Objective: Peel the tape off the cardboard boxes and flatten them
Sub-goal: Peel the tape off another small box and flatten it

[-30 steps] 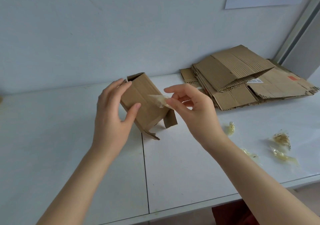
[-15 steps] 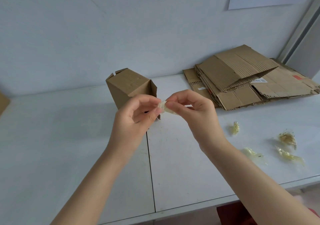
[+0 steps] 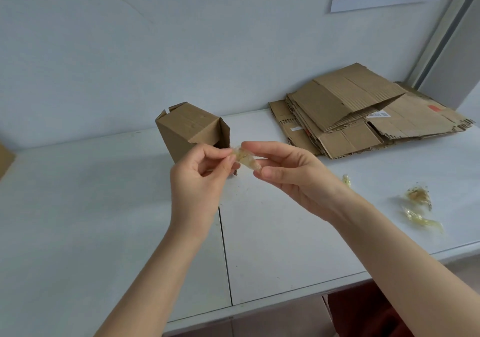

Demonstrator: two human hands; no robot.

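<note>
Tape wad (image 3: 245, 158) — seemingly pinched, both hands.

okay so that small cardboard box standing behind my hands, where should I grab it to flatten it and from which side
Probably take the small cardboard box by its two opposite upright walls, coming down from above and in front. It stands upright and free on the table, top flaps folded shut. Both the left hand and the right hand pinch the peeled tape, so drop that first.
</note>
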